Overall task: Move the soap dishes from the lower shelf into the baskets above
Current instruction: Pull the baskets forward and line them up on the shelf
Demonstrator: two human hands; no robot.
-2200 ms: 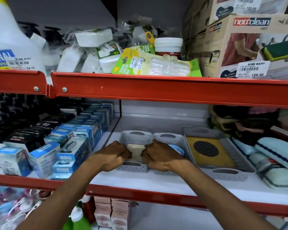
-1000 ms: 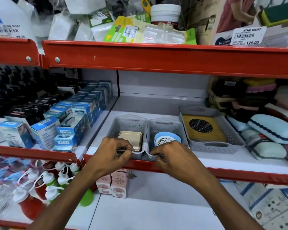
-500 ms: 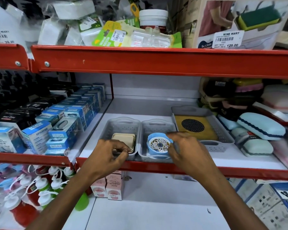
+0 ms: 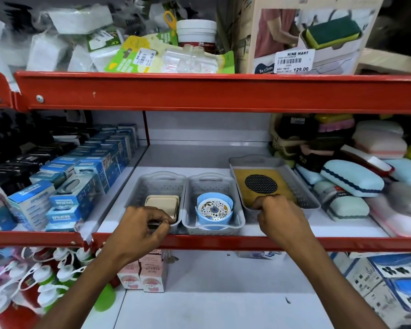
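Three grey perforated baskets stand side by side on the middle shelf. The left basket (image 4: pixel 152 184) holds stacked beige square soap dishes (image 4: pixel 163 204). The middle basket (image 4: pixel 208 184) holds a round blue soap dish (image 4: pixel 214 210) with a floral lid. The wider right basket (image 4: pixel 304 195) holds a yellow dish with a dark mesh circle (image 4: pixel 261 185). My left hand (image 4: pixel 142 224) grips the front rim of the left basket. My right hand (image 4: pixel 279 216) grips the front rim of the right basket.
The red shelf lip (image 4: pixel 223 242) runs just under my hands. Blue boxes (image 4: pixel 81 184) fill the left bay; soap cases (image 4: pixel 351 178) pile at the right. Pink cartons (image 4: pixel 150 274) and bottles (image 4: pixel 45 279) sit on the lower shelf. A boxed sponge holder (image 4: pixel 306 34) stands above.
My right hand has left the middle basket and moved right onto the front rim of the wide basket. My left hand stays on the left basket.
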